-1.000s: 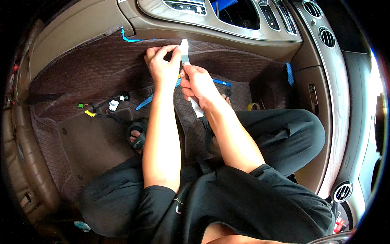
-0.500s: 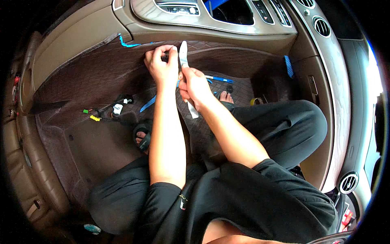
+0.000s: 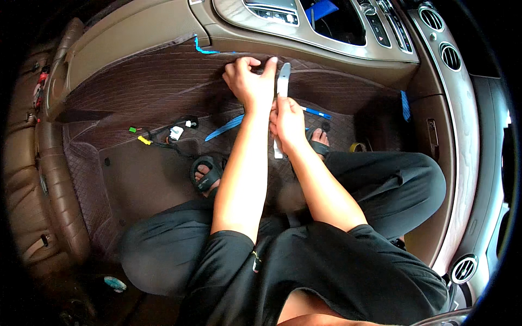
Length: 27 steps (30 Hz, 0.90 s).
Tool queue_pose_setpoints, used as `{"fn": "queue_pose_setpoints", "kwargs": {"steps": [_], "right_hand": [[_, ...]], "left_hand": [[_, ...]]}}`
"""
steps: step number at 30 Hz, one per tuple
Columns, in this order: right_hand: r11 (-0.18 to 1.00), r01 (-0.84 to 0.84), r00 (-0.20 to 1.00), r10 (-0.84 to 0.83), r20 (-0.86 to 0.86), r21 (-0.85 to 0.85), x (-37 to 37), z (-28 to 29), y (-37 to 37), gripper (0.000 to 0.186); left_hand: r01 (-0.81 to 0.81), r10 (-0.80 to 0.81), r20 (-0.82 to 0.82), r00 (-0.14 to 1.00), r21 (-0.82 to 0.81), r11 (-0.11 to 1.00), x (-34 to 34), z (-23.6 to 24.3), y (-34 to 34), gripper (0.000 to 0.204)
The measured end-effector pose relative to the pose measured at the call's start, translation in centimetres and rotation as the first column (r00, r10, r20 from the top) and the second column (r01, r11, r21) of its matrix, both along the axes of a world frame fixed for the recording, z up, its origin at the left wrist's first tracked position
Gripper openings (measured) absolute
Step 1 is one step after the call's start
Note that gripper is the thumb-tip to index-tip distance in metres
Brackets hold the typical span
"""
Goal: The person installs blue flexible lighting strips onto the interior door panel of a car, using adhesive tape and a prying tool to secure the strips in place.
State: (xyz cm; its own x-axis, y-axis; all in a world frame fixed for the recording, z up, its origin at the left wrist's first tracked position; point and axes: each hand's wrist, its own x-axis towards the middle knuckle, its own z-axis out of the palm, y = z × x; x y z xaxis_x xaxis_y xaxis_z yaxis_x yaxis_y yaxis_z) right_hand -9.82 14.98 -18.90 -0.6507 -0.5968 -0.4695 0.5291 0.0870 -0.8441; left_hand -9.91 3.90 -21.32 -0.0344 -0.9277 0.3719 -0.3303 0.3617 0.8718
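Gripping flat pale plastic pry tool [image 3: 281, 89], right hand [image 3: 288, 122]; left hand [image 3: 249, 82] pinching quilted mat [image 3: 136, 92].

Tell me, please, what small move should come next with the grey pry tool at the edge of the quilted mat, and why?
Probably ease the grey pry tool a little further up toward the seam under the console trim. The right hand grips its lower part with the tip pointing at that seam, and the left hand is pressed on the quilted mat right beside the tip.
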Motion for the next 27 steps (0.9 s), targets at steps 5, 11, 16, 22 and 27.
{"fn": "queue_pose_setpoints", "kwargs": {"steps": [5, 11, 16, 22, 27], "right_hand": [[0.939, -0.344, 0.938, 0.343, 0.039, 0.003, 0.6, 3.3, -1.5, 0.029], [0.913, -0.408, 0.910, 0.409, 0.070, -0.033, 0.8, 5.1, -3.7, 0.025], [0.909, -0.414, 0.903, 0.417, 0.103, -0.044, 0.7, 4.9, -4.1, 0.026], [0.917, -0.398, 0.911, 0.391, 0.129, 0.028, 0.9, 6.8, -4.8, 0.022], [0.923, -0.385, 0.915, 0.381, 0.132, 0.004, 1.3, 6.2, -5.6, 0.026]], "left_hand": [[0.219, -0.074, -0.561, 0.825, 0.196, 0.956, 3.3, -1.9, -2.7, 0.017], [0.522, -0.273, -0.564, 0.779, 0.343, 0.781, 5.9, -0.5, -3.4, 0.030], [0.679, -0.352, -0.647, 0.677, 0.365, 0.637, 6.7, 0.3, -3.8, 0.035], [0.666, -0.496, -0.444, 0.746, 0.486, 0.566, 7.9, 2.7, -4.4, 0.035], [0.673, -0.493, -0.458, 0.740, 0.511, 0.535, 7.9, 3.3, -5.3, 0.034]]}}
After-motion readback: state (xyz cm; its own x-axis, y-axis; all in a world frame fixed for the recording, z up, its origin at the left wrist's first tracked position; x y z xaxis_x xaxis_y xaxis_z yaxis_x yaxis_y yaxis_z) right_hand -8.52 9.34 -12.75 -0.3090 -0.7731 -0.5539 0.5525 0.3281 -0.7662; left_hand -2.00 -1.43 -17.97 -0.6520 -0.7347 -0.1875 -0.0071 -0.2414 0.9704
